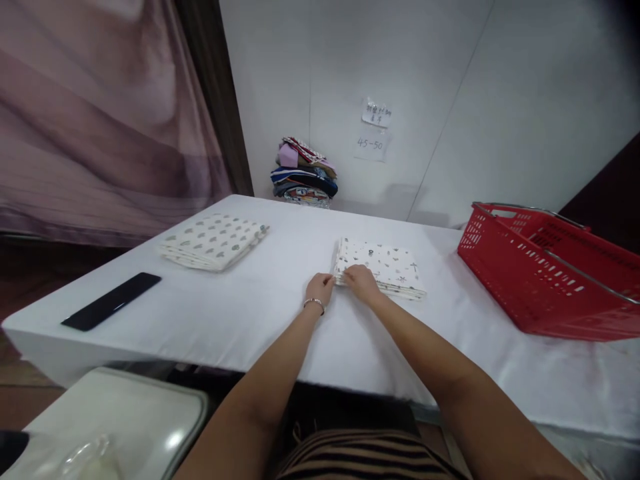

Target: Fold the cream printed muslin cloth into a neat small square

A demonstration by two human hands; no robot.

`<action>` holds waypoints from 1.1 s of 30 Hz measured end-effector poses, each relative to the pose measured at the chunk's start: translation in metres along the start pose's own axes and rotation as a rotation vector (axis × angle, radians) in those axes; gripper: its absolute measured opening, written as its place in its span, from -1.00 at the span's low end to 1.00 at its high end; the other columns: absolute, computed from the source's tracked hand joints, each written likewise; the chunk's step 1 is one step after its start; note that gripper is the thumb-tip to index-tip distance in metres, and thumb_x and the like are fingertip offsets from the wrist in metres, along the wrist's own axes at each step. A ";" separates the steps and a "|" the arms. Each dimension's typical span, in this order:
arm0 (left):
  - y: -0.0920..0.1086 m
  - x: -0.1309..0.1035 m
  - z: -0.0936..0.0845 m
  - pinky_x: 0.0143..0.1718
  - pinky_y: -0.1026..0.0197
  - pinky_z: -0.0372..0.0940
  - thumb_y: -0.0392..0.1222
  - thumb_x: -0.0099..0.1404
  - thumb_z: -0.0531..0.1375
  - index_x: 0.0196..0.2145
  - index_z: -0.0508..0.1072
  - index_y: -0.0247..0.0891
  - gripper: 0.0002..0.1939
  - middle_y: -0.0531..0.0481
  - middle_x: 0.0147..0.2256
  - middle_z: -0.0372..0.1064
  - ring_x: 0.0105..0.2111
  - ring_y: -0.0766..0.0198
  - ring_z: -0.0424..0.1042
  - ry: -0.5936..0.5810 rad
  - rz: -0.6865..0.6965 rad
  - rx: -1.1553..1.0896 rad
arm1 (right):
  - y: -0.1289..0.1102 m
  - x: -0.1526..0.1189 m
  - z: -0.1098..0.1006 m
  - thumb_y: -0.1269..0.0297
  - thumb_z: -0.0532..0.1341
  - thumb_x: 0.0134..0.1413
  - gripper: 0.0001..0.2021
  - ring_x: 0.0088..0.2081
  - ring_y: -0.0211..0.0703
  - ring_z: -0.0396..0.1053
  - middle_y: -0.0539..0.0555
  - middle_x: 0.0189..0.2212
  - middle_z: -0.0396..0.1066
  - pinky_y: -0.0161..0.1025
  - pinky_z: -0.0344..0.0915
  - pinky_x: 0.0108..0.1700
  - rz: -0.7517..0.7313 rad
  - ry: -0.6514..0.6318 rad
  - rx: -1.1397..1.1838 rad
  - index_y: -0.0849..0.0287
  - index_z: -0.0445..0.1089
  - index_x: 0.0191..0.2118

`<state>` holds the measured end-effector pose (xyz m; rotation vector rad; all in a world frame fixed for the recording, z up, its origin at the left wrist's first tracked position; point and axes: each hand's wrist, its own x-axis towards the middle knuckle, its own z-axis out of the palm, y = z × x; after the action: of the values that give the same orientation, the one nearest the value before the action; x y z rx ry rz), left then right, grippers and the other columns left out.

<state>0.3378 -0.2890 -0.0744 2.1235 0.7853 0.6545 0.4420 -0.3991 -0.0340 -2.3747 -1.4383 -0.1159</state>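
A folded white cloth with a small dark print (383, 262) lies flat on the white-covered table (270, 300). My left hand (320, 288), with a bracelet at the wrist, is closed at the cloth's near left corner; its fingers are pinched on the edge. Just to its right, my right hand (361, 281) rests against the cloth's near edge with its fingers closed on the folded layers. Another folded cloth, white with green heart-like shapes (215, 240), lies at the table's left, apart from both hands.
A red plastic basket (545, 280) with metal handles stands on the right. A black flat object (113, 301) lies near the left edge. Behind the table is a stack of folded fabrics (304, 175) by the wall. A pale stool (125, 417) is at lower left.
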 end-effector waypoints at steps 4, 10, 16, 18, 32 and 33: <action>-0.001 0.001 0.000 -0.20 0.29 0.23 -0.16 0.21 0.13 -0.33 0.51 -0.19 -0.84 0.01 -0.32 0.38 -0.30 0.33 0.36 -0.039 0.023 0.007 | 0.001 0.005 0.004 0.26 0.11 0.13 -0.81 -0.16 -0.13 0.25 0.08 -0.25 0.41 -0.27 0.07 -0.13 0.033 -0.011 -0.013 0.12 0.48 -0.28; -0.003 0.002 0.001 -0.20 0.29 0.22 -0.17 0.22 0.13 -0.30 0.51 -0.17 -0.84 0.01 -0.31 0.37 -0.30 0.33 0.35 -0.068 0.027 0.004 | 0.004 0.009 0.010 0.30 0.05 0.17 -0.74 -0.26 -0.19 0.26 0.04 -0.38 0.39 -0.31 0.08 -0.21 0.006 0.019 0.103 0.14 0.46 -0.41; -0.003 0.002 0.000 -0.18 0.27 0.23 -0.20 0.22 0.13 -0.29 0.51 -0.15 -0.84 0.01 -0.29 0.38 -0.28 0.31 0.35 -0.092 0.010 0.009 | 0.001 0.002 0.013 0.31 0.07 0.15 -0.80 -0.23 -0.16 0.22 0.06 -0.34 0.37 -0.26 0.08 -0.15 -0.067 0.004 0.074 0.15 0.43 -0.36; -0.002 0.002 -0.001 -0.18 0.27 0.23 -0.20 0.22 0.13 -0.28 0.51 -0.15 -0.83 0.01 -0.29 0.38 -0.27 0.31 0.35 -0.101 0.002 0.013 | 0.000 0.000 0.013 0.30 0.09 0.14 -0.83 -0.21 -0.15 0.21 0.07 -0.31 0.36 -0.26 0.08 -0.15 -0.073 -0.002 0.059 0.15 0.42 -0.33; -0.001 0.002 -0.002 -0.11 0.25 0.21 -0.20 0.22 0.12 -0.26 0.52 -0.17 -0.81 -0.01 -0.25 0.41 -0.22 0.28 0.36 -0.101 0.011 0.025 | 0.002 0.004 0.018 0.30 0.06 0.18 -0.80 -0.25 -0.19 0.24 0.05 -0.36 0.37 -0.28 0.11 -0.17 -0.026 0.082 0.162 0.16 0.41 -0.37; -0.001 0.002 -0.002 -0.11 0.25 0.21 -0.20 0.23 0.12 -0.26 0.52 -0.17 -0.81 -0.01 -0.24 0.41 -0.21 0.27 0.36 -0.101 0.009 0.023 | 0.001 0.003 0.017 0.30 0.07 0.18 -0.80 -0.24 -0.18 0.24 0.06 -0.36 0.37 -0.27 0.11 -0.16 -0.040 0.070 0.142 0.16 0.41 -0.38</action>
<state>0.3374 -0.2863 -0.0736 2.1643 0.7316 0.5412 0.4423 -0.3913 -0.0498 -2.2070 -1.4127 -0.1026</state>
